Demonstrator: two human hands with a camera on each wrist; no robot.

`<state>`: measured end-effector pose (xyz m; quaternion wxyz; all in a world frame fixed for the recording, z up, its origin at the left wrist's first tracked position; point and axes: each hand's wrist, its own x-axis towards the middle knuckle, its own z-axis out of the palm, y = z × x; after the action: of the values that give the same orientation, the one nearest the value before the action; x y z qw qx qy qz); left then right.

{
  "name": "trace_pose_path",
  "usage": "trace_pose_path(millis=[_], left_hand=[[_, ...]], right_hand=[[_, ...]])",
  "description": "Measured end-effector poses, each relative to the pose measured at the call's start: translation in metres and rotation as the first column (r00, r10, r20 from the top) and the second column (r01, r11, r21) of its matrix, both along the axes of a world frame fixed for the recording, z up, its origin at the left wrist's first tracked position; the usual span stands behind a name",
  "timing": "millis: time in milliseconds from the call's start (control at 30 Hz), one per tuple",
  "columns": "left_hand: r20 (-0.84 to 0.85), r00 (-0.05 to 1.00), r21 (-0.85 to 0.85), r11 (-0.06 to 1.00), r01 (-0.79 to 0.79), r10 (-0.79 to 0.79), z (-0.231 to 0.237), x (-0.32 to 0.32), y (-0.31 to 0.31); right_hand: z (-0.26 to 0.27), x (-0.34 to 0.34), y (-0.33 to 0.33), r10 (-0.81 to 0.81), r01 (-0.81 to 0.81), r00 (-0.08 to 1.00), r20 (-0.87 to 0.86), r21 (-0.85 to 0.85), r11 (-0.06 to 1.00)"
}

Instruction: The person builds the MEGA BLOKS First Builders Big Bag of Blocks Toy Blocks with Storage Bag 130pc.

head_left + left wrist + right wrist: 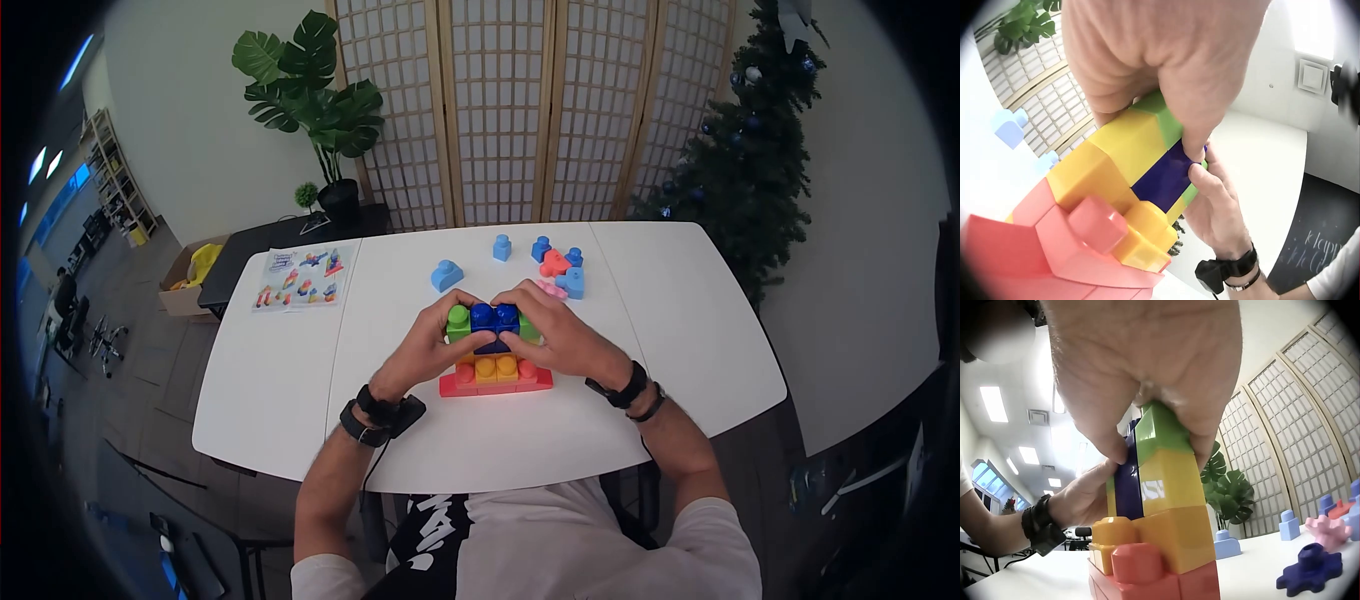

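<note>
A stack of blocks stands on the white table: a red base point(496, 388), orange blocks point(1180, 532) above it, then yellow point(1169, 481), with green point(1159, 432) at the upper ends. A dark blue block point(495, 318) sits in the upper middle. My left hand point(425, 345) grips the stack's left end, its thumb on the front of the blue block. From the right end, my right hand point(562, 338) grips the upper blocks, thumb against the blue block. Both thumbs nearly meet there. The fingers behind the stack are largely hidden.
Behind the stack lie a light blue block point(447, 275), another light blue block point(502, 248) and several blue, red and pink pieces. A dark blue gear-shaped piece point(1310, 570) shows in the right wrist view. A picture sheet point(302, 277) lies at the table's left.
</note>
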<state>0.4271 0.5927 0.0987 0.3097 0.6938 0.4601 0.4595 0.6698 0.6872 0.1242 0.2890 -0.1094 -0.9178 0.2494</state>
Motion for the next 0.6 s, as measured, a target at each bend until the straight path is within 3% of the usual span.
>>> trace_pose_path(millis=[233,467,600], left_hand=[[0.135,0.990,-0.021,0.999,0.037,-0.034,-0.0067,0.0022,0.0002],[0.110,0.994,-0.070,0.997,0.014,-0.007,-0.0045,0.0019,0.0018],[0.196,0.981,-0.108,0.994,0.021,0.001,-0.0064,0.0037,0.0008]], right_hand=[[0.0018,0.0018,-0.0011,0.008,-0.008,1.000,0.000,0.021,1.000],[-0.0011,0.0016,-0.0018,0.009,-0.009,1.000,-0.019,0.000,1.000],[-0.0005,0.0018,-0.0027,-0.001,0.001,1.000,0.009,-0.045,0.999]])
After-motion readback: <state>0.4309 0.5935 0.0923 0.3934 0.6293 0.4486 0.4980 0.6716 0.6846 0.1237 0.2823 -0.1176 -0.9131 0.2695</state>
